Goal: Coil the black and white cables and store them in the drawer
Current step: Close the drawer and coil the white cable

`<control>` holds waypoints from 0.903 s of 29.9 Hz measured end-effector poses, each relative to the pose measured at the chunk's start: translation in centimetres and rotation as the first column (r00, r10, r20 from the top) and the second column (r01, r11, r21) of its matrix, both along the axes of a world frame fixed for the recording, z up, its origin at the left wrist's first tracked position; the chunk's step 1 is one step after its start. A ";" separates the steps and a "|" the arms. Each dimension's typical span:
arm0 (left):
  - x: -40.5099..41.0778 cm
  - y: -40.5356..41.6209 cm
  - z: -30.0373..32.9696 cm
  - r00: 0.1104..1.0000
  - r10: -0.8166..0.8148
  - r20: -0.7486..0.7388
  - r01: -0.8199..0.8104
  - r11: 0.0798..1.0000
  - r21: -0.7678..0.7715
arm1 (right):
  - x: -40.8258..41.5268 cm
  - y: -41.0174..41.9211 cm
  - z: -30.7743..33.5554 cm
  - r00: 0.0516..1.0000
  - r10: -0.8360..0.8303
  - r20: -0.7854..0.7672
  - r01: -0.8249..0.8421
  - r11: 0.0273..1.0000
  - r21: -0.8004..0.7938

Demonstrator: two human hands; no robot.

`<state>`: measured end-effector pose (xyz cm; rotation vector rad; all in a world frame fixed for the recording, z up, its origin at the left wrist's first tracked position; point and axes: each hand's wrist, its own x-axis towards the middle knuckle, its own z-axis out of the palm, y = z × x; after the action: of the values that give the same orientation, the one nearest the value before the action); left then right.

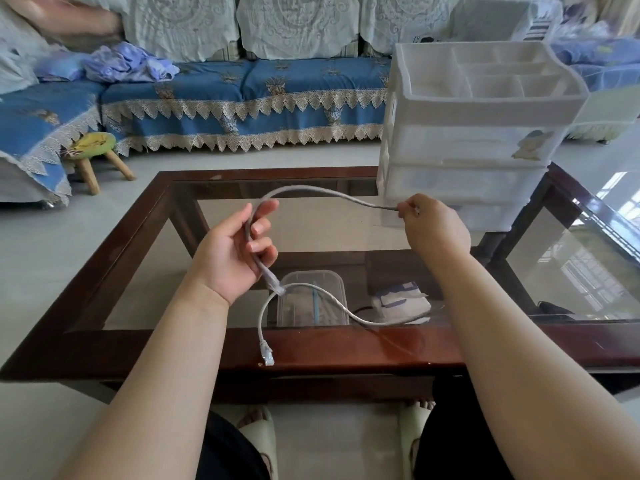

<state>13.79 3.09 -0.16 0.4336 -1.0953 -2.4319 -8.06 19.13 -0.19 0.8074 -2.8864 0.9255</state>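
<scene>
Cables: one held (311, 194), one on table (332, 303).

Left hand (235, 252) gripping white cable (311, 194) nr connector end, right hand (433, 225) pinching it further along, above glass desk (145, 216). Other connector (267, 355) lying on desk edge. Drawer unit (478, 133) at right.
</scene>
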 end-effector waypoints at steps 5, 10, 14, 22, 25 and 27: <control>0.1 -0.4 0.3 0.989 0.118 -0.083 -0.106 0.985 0.136 | 0.2 0.0 -0.5 1.000 0.020 0.010 -0.021 0.994 0.107; -0.2 -0.3 0.1 0.922 0.370 -0.112 -0.333 0.907 0.260 | 3.3 -1.2 -1.1 0.961 0.277 0.016 -0.266 0.906 0.329; -1.1 -0.7 -0.1 0.894 0.447 0.016 -0.447 0.891 0.074 | 8.0 -1.4 -1.7 0.803 0.592 0.070 -0.535 0.664 0.523; -1.1 1.1 -0.7 0.898 0.347 0.269 -0.018 0.642 -0.766 | 10.7 -1.3 -2.1 0.514 0.807 -0.290 -0.688 0.590 0.423; -0.8 1.1 -0.8 0.898 0.318 0.305 0.076 0.570 -0.818 | 10.3 -1.4 -2.0 0.496 0.806 -0.324 -0.706 0.591 0.389; -0.8 1.2 -0.6 0.905 0.277 0.323 0.117 0.569 -0.814 | 9.7 -1.2 -1.6 0.500 0.794 -0.346 -0.711 0.605 0.358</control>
<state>13.01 4.33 -0.80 0.6637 -2.1754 -1.4658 1.67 17.89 -1.80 2.0857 -2.1144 0.3446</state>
